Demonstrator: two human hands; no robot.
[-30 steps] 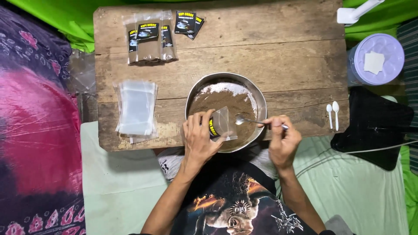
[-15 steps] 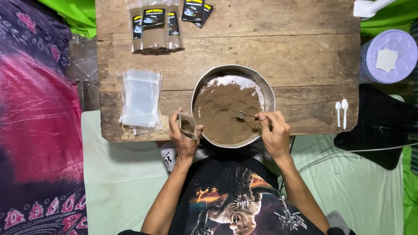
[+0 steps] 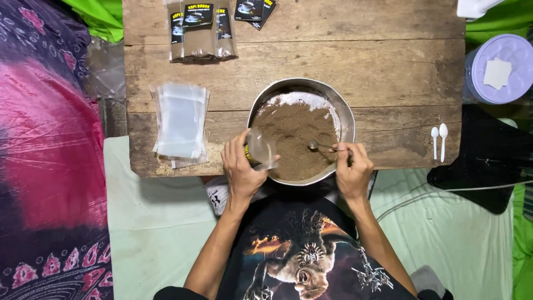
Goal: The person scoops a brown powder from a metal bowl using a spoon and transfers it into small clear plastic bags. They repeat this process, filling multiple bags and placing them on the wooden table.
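Left hand [image 3: 242, 166] grips empty clear pouch [image 3: 261, 149] at bowl [image 3: 348, 119] rim; right hand [image 3: 351, 166] grips spoon [image 3: 322, 146] in brown powder [image 3: 294, 136]. Three filled packets [image 3: 199, 30] beyond hands; stack of empty pouches [image 3: 181, 123] left.

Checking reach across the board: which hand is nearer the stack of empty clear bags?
Left. The left hand sits just right of the stack of empty clear bags, holding a small clear pouch. The right hand is farther right, beyond the metal bowl, holding a spoon.
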